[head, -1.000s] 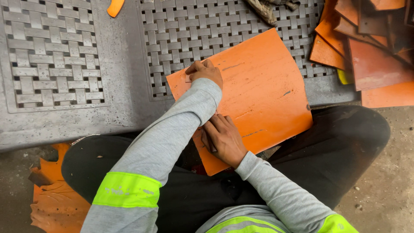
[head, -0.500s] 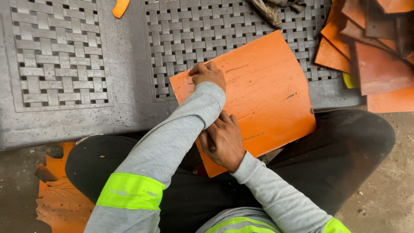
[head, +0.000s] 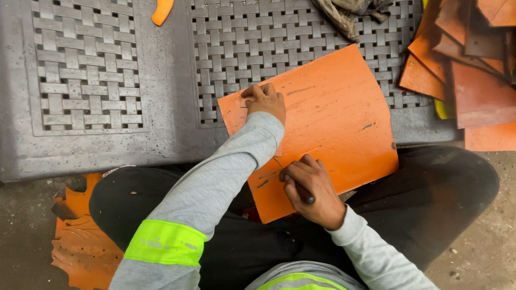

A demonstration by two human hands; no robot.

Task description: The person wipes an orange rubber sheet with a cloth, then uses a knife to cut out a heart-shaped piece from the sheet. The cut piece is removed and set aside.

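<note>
My right hand (head: 310,189) is clenched around a thin dark tool (head: 306,196), its tip pressed to the near part of the orange sheet (head: 333,123). What kind of tool it is I cannot tell, as my fingers hide most of it. My left hand (head: 266,100) lies flat with fingers spread on the far left corner of the same sheet, pinning it down and gripping nothing. My grey sleeve crosses over the sheet's left edge. The sheet rests partly on the grey worktop (head: 161,139) with its woven lattice panels, and its near corner hangs over my lap and dark trousers. Short dark marks show on the sheet near the tool tip. To the far right, a stack of orange and brown sheets (head: 467,70) lies on the worktop, well apart from my hands. A small orange offcut (head: 162,11) sits at the worktop's far edge. On the floor by my left leg lie ragged orange scraps (head: 80,241).
</note>
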